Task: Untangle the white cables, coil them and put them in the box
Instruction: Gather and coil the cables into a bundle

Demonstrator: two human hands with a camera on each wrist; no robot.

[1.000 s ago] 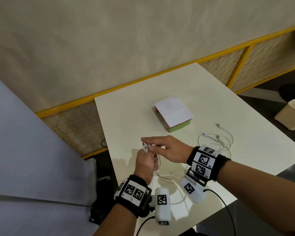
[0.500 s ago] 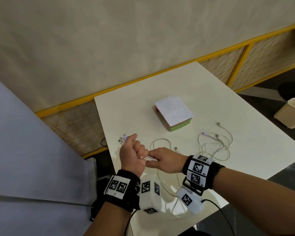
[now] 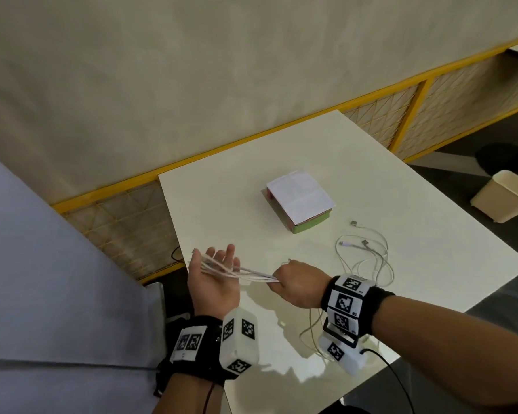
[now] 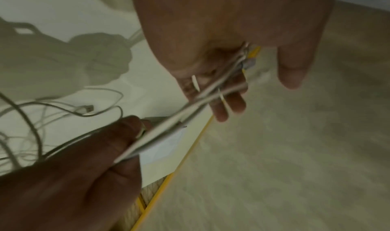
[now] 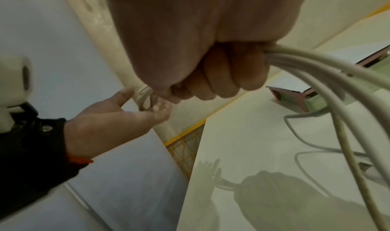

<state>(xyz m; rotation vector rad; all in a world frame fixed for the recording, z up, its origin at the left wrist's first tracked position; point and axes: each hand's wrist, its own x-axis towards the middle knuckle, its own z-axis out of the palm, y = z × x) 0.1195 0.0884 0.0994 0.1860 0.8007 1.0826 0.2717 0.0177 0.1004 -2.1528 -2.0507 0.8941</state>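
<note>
Several strands of a white cable (image 3: 245,274) stretch taut between my two hands above the table's near left edge. My left hand (image 3: 219,279) lies palm up with its fingers straight, and the cable loops (image 4: 221,84) drape across them. My right hand (image 3: 299,285) grips the other end of the strands in a fist (image 5: 200,51); the cable's tail (image 5: 316,71) hangs from it to the table. More white cables (image 3: 368,258) lie tangled on the table to the right. The box (image 3: 311,225), green-sided with a white lid, sits closed at mid-table.
The white table (image 3: 222,210) ends just left of my left hand, over a grey surface. A yellow-framed mesh rail (image 3: 117,222) runs behind the table. A cream bin (image 3: 506,195) stands on the floor at far right.
My left hand has opened from a fist to palm up with straight fingers. The right hand has pulled right, stretching the cable strands between the hands.
</note>
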